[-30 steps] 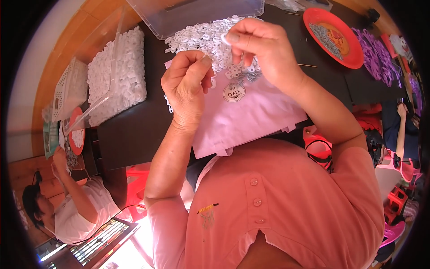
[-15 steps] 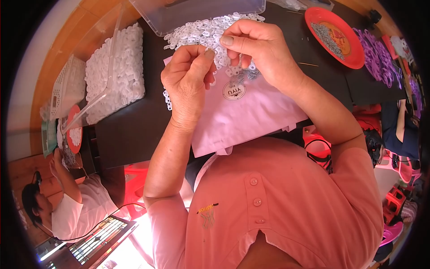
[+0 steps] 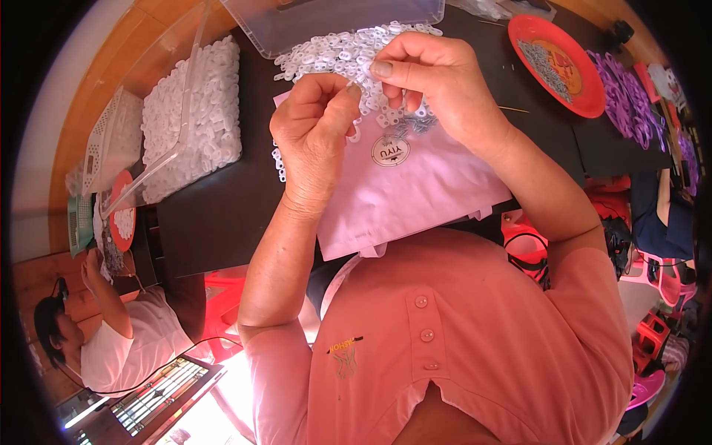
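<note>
Both hands are raised close together over a pink cloth [image 3: 415, 193] with straps and a round printed label. My left hand [image 3: 315, 126] is closed in a thumb-and-finger pinch; what it grips is too small to make out. My right hand [image 3: 445, 89] pinches too, with a small white plastic piece [image 3: 368, 68] seeming to show at its fingertips. Just beyond and below the fingers spreads a heap of small white oval plastic pieces [image 3: 311, 53] with holes. A few small grey metal parts [image 3: 419, 124] lie on the cloth by my right wrist.
A clear bin [image 3: 326, 30] stands behind the heap. At the left, a large mass of white pieces [image 3: 193, 119] sits by a clear box wall. At the right are a red plate [image 3: 592, 96] of grey metal parts and purple straps [image 3: 627, 100]. Another person [image 3: 126, 334] sits at far left.
Both hands stay pinched together in nearly the same place, shifting only very slightly to the right in the picture along with the table. Nothing is visibly let go.
</note>
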Demonstrator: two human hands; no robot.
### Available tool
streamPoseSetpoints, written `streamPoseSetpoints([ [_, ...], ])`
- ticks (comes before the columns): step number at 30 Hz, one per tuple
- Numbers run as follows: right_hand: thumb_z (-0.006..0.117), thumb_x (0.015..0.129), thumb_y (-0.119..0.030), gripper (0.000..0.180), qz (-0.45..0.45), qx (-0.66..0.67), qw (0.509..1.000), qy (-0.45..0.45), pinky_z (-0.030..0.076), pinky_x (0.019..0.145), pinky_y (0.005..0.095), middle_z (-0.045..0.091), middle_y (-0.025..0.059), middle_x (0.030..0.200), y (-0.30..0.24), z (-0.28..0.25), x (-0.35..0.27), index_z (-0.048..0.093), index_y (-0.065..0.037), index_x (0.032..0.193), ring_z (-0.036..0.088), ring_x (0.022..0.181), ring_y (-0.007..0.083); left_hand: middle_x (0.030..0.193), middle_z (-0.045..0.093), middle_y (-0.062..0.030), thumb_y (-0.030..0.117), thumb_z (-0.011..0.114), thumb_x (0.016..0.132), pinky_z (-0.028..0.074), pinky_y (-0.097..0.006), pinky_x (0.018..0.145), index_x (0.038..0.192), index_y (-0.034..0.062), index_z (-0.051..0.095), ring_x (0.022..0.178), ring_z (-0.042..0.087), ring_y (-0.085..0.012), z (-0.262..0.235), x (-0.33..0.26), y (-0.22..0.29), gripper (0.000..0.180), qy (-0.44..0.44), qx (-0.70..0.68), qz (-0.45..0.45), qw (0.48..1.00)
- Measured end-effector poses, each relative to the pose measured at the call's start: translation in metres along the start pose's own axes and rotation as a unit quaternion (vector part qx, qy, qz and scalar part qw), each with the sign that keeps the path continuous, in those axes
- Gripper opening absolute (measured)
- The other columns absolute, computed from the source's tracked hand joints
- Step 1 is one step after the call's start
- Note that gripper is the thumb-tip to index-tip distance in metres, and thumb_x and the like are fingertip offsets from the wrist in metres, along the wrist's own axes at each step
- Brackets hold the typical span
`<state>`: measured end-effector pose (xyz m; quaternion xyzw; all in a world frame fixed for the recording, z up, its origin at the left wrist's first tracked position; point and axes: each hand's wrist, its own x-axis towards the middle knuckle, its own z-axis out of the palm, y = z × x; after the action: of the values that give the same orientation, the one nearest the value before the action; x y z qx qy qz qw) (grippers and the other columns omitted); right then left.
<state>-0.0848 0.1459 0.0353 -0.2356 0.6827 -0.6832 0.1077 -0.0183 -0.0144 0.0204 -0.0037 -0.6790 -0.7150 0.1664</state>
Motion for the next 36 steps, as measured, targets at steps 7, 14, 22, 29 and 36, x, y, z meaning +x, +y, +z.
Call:
streamPoseSetpoints([
  [7,0.068,0.086,-0.014,0.013,0.011,0.021,1.000,-0.019,0.041,0.048,0.0206,0.060,0.0013,0.064,0.0008,0.0018,-0.0002,0.068,-0.002,0.082,0.055,0.055,0.0073,0.068,0.059,-0.0028,0.007,0.062,0.089,0.038,-0.021,0.049,0.087,-0.0016,0.062,0.053,0.050,-0.0075,0.0017,-0.0005,-0.0018,0.009,-0.002,0.015,0.018,1.000],
  [14,0.066,0.089,-0.016,0.015,0.010,0.016,1.000,-0.020,0.042,0.052,0.0205,0.061,0.0017,0.068,-0.0023,-0.0014,0.0013,0.066,-0.001,0.086,0.052,0.056,0.0067,0.073,0.061,-0.0014,0.010,0.064,0.092,0.040,-0.020,0.049,0.091,0.0007,0.062,0.056,0.050,-0.0058,0.0021,0.0005,-0.0031,0.009,-0.015,-0.043,-0.019,0.999],
  [22,0.066,0.089,-0.016,0.015,0.008,0.008,1.000,-0.012,0.041,0.052,0.0206,0.062,0.0017,0.069,0.0004,-0.0003,0.0002,0.066,-0.002,0.086,0.052,0.057,0.0065,0.076,0.061,-0.0065,0.012,0.062,0.094,0.040,-0.022,0.049,0.097,-0.0027,0.061,0.057,0.053,-0.0103,0.0019,0.0006,-0.0023,0.015,-0.024,-0.020,-0.033,0.999],
  [29,0.067,0.088,-0.014,0.012,0.007,0.024,0.999,-0.037,0.041,0.051,0.0205,0.061,0.0007,0.067,0.0018,0.0040,0.0004,0.066,-0.002,0.085,0.053,0.057,0.0063,0.072,0.060,-0.0031,0.009,0.061,0.093,0.038,-0.021,0.046,0.091,-0.0004,0.060,0.055,0.050,-0.0073,0.0002,0.0006,-0.0064,0.009,-0.014,-0.027,-0.031,0.999],
  [36,0.068,0.086,-0.011,0.013,-0.002,0.046,0.998,-0.050,0.038,0.045,0.0219,0.058,0.0016,0.062,0.0065,0.0060,0.0031,0.065,0.000,0.081,0.055,0.055,0.0072,0.072,0.059,-0.0055,0.008,0.060,0.093,0.037,-0.023,0.046,0.094,-0.0024,0.061,0.054,0.050,-0.0103,0.0001,0.0008,-0.0082,0.010,-0.016,-0.017,-0.037,0.999],
])
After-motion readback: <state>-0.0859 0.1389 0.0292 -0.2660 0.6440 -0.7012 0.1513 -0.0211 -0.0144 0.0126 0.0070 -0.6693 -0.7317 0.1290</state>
